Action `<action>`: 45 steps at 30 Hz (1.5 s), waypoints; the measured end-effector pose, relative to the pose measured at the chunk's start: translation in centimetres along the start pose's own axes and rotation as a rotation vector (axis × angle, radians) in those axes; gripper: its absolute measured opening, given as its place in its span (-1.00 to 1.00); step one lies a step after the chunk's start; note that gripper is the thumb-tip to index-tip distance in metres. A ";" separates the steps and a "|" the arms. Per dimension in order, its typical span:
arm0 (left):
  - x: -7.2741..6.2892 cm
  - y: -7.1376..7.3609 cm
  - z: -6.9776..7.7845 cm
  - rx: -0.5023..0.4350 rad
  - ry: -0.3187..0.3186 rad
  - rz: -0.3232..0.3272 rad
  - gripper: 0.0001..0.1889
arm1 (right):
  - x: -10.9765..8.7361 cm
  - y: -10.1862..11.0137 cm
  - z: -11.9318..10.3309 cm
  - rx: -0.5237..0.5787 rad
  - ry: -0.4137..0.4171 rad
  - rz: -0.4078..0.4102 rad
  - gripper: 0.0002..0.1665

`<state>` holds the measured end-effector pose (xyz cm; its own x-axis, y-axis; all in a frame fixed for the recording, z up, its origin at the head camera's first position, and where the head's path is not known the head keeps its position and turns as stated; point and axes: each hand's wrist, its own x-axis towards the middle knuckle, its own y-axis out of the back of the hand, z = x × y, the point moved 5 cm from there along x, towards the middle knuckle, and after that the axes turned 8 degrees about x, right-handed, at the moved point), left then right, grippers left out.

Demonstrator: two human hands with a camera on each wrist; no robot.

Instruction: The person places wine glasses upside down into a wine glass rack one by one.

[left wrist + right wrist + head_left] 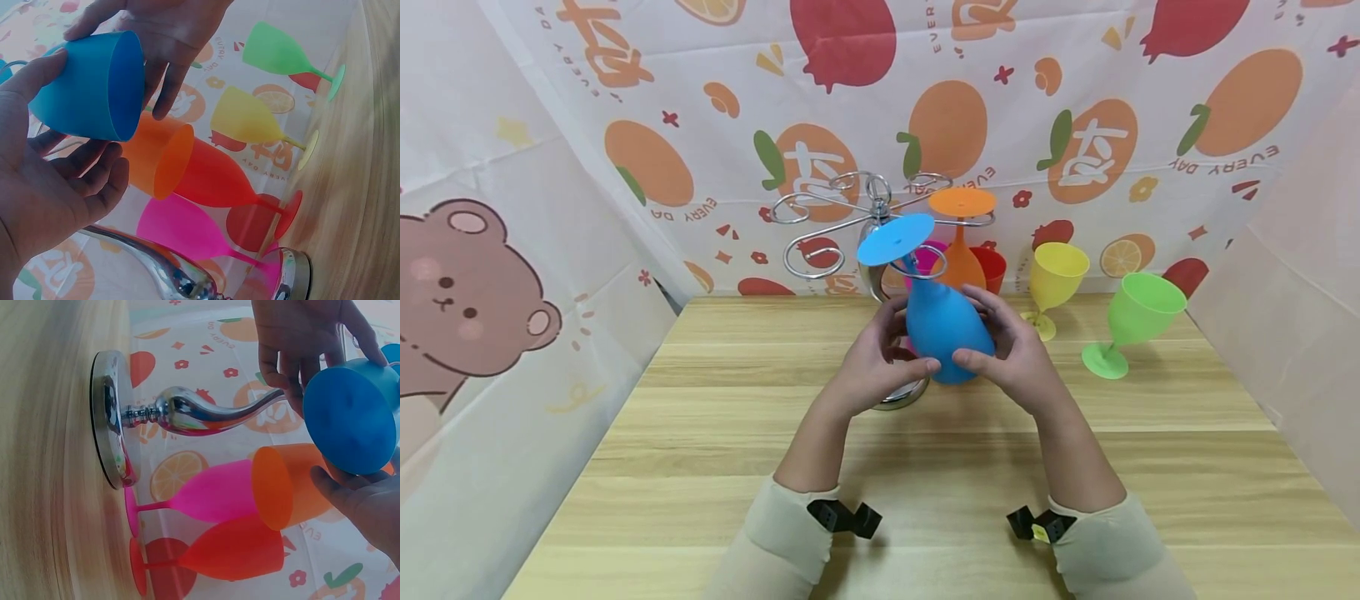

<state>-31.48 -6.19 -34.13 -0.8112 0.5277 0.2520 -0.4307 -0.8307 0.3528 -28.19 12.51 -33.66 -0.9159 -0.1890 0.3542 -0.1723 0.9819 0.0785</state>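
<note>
I monitor left hand point(874, 367) and right hand point(1018, 360) holding inverted blue cup point(943, 321), tilted at rack point(190, 414); early release could drop it.

The head camera, I notice, looks forward and down over the tabletop point(700, 467), far enough back to include the printed cloth point(880, 125). The left camera point(866, 522) and right camera point(1021, 522) sit lower and nearer, rolled sideways: tabletop along the left's right edge, the right's left edge. Both share the blue cup point(947, 333), orange cup point(144, 150) and red cup point(215, 178).
</note>
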 end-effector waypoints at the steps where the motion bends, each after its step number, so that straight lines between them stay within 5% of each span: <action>1: 0.0 0.0 0.0 0.001 -0.001 0.001 -0.17 | 0.0 0.0 0.0 -0.001 -0.004 -0.004 -0.16; 11: 0.0 0.5 0.1 0.044 -0.053 0.012 -0.18 | 0.0 0.0 0.0 -0.015 -0.019 -0.014 -0.10; 45: -0.3 0.4 -0.2 0.027 0.049 -0.023 -0.11 | 0.1 -0.6 0.5 -0.082 -0.108 -0.041 -0.13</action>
<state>-31.53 -6.72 -34.24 -0.8200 0.5364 0.1997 -0.4389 -0.8133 0.3820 -28.34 11.93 -34.17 -0.9430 -0.2227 0.2472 -0.1845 0.9683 0.1684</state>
